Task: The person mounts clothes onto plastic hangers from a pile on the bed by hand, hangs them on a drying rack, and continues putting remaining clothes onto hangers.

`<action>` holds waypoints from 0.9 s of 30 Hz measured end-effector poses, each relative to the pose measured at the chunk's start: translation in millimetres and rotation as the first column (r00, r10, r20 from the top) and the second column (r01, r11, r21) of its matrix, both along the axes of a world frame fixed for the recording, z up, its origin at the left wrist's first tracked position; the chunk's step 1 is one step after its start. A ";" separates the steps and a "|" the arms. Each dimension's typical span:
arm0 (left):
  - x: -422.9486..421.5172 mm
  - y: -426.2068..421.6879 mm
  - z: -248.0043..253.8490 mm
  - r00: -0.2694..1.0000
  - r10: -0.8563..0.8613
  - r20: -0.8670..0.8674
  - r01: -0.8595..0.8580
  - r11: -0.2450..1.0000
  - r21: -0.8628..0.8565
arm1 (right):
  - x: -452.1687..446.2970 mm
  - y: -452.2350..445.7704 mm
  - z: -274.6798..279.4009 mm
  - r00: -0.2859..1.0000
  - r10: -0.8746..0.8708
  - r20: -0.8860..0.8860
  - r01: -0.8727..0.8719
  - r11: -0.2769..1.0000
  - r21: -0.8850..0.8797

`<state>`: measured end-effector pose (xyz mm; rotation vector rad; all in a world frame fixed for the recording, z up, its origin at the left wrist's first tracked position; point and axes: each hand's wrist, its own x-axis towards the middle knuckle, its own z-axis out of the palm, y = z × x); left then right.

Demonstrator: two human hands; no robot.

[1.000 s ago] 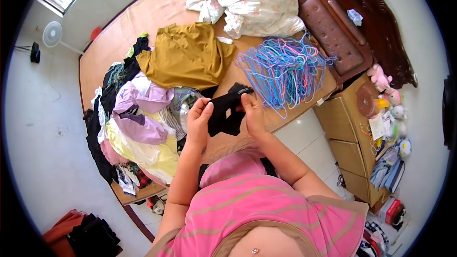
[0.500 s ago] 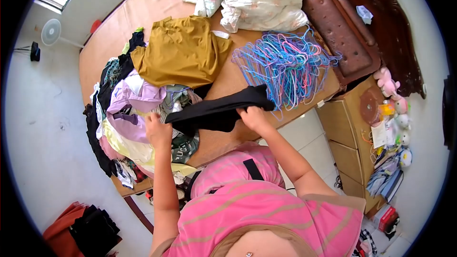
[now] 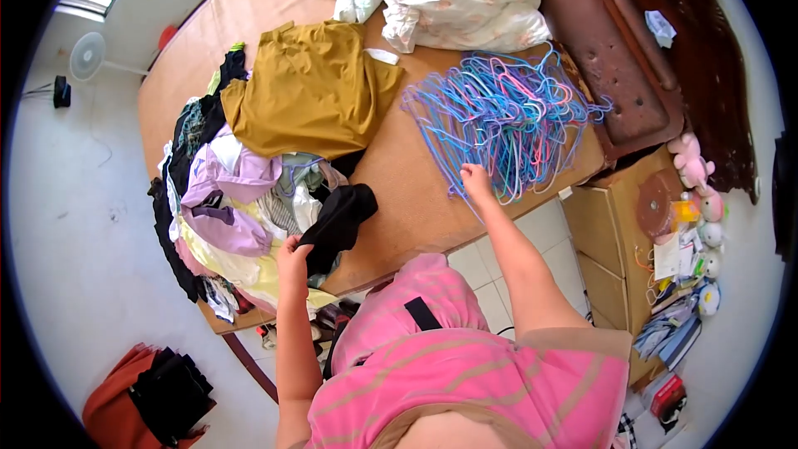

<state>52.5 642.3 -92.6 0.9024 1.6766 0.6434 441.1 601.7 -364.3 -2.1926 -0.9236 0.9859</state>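
My left hand (image 3: 293, 259) is closed on one end of a black garment (image 3: 339, 220), which hangs bunched over the heap of clothes. Its exact kind cannot be made out. At the lower left edge of a pile of blue, purple and pink clothes hangers (image 3: 515, 120), my right hand (image 3: 476, 181) has its fingers curled round what looks like a blue hanger. Beside the left hand lie a lilac garment (image 3: 229, 237) and a pale yellow one (image 3: 237, 262), both part of the heap. A mustard-coloured garment (image 3: 312, 87) is spread out beyond them.
A white floral cloth bundle (image 3: 470, 0) sits at the table's far side. The brown padded seat (image 3: 607, 58) borders the hangers. To the right stands a wooden cabinet (image 3: 607, 208) with soft toys and papers on top. Dark clothes (image 3: 170, 395) lie at lower left.
My right hand has let go of the black garment and moved right to the hangers. The garment, stretched between both hands before, now hangs bunched from my left hand.
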 end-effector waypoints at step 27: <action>-4.2 9.6 41.5 0.980 -0.088 0.176 0.042 0.968 0.248 | -75.3 -10.8 117.3 0.968 -0.047 0.247 0.005 0.986 0.168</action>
